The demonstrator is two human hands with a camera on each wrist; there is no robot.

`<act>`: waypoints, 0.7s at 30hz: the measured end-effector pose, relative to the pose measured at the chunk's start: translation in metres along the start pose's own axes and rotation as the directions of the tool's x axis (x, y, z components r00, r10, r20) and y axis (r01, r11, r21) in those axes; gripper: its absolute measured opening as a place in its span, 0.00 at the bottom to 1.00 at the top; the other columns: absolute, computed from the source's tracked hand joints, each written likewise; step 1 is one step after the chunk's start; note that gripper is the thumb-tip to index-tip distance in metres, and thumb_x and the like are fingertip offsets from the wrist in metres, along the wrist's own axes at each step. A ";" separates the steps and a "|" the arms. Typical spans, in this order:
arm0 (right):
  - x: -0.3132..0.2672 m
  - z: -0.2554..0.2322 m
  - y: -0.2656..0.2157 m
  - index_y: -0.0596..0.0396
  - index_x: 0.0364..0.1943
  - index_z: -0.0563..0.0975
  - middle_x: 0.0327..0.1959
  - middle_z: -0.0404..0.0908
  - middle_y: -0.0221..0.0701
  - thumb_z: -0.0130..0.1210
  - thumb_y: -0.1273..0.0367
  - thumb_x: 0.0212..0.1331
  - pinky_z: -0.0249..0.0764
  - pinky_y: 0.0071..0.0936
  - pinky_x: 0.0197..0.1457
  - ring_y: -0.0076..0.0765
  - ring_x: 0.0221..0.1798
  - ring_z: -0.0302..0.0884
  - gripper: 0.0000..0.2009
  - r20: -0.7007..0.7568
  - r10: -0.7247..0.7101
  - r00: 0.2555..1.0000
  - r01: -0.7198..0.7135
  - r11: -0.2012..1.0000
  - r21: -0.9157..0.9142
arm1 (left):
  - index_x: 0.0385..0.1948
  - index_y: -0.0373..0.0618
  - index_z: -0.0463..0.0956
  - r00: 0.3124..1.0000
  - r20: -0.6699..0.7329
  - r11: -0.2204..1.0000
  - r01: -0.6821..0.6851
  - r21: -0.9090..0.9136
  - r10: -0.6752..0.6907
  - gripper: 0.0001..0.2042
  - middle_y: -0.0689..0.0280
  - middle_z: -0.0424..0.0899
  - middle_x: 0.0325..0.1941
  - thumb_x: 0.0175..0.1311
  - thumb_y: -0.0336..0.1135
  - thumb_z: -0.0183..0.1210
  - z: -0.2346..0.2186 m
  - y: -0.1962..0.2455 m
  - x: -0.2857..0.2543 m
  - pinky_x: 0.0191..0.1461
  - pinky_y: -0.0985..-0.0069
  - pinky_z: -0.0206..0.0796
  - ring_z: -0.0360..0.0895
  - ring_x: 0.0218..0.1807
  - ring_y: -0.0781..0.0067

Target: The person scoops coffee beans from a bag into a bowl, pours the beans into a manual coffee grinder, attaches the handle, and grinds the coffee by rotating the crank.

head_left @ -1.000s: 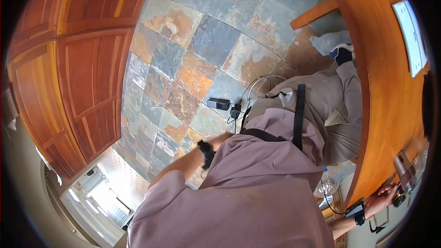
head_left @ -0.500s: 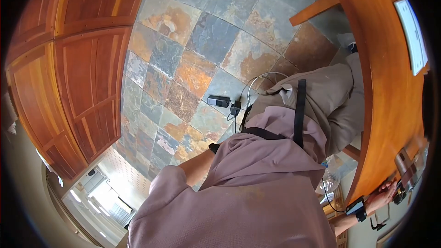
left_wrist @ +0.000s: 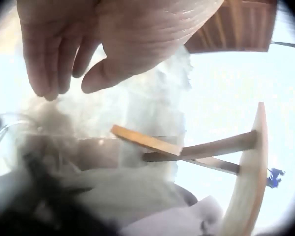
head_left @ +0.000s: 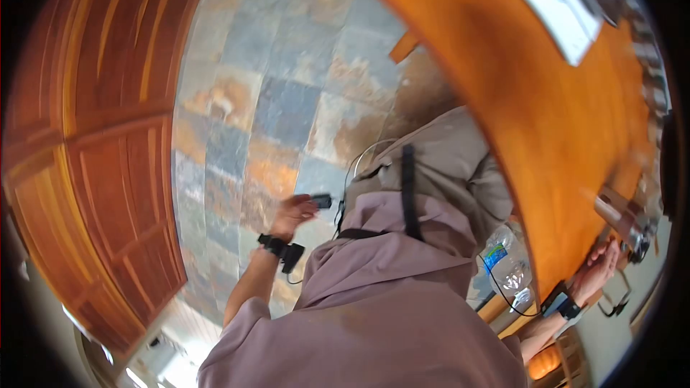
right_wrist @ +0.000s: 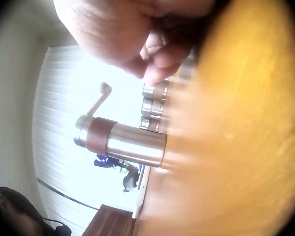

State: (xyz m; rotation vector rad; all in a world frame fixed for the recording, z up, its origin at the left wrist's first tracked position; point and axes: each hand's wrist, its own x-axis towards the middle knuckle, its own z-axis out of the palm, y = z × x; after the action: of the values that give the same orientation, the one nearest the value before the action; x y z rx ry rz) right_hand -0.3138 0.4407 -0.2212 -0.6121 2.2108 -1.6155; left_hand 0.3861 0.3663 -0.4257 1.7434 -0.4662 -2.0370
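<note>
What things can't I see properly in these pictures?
Feet: head view, hidden by the table.
Any writing on the white flat thing: head view, blurred.
How many jars: right wrist view, the right hand covers part of the row.
Inside the grinder: right wrist view, its metal wall hides it.

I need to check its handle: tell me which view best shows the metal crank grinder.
The right wrist view: the grinder appears large, with brown band and crank handle in sight. The head view shows it smaller and blurred, near the right edge; the left wrist view doesn't show it.
</note>
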 end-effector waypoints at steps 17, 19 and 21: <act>-0.039 0.040 -0.079 0.57 0.47 0.81 0.26 0.79 0.23 0.59 0.67 0.71 0.64 0.14 0.23 0.16 0.23 0.74 0.09 -0.037 -0.122 0.992 0.127 0.979 0.159 | 0.55 0.37 0.74 0.156 0.906 0.327 -0.945 0.021 0.394 0.25 0.57 0.80 0.52 0.52 0.18 0.68 0.388 0.288 -0.043 0.51 0.73 0.74 0.80 0.51 0.68; -0.026 0.044 -0.096 0.57 0.48 0.81 0.27 0.80 0.24 0.59 0.67 0.71 0.65 0.14 0.24 0.16 0.24 0.74 0.09 -0.069 -0.158 0.985 0.164 0.983 0.087 | 0.64 0.39 0.67 0.125 0.935 0.271 -0.962 0.033 0.331 0.37 0.57 0.75 0.61 0.50 0.26 0.76 0.446 0.280 -0.037 0.55 0.73 0.73 0.76 0.58 0.66; -0.009 0.049 -0.109 0.57 0.50 0.81 0.30 0.80 0.24 0.61 0.67 0.69 0.67 0.15 0.26 0.16 0.27 0.75 0.11 0.047 -0.163 0.985 0.163 0.987 0.018 | 0.68 0.39 0.63 0.065 0.955 0.202 -0.979 0.006 0.290 0.43 0.58 0.72 0.63 0.50 0.30 0.79 0.486 0.269 -0.025 0.56 0.73 0.73 0.74 0.61 0.66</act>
State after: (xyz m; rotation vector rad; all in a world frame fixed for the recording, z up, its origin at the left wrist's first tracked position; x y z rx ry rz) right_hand -0.2661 0.3769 -0.1316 -0.8386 2.1616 -1.6744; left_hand -0.0647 0.1403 -0.1911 0.1404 -2.2315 -1.6188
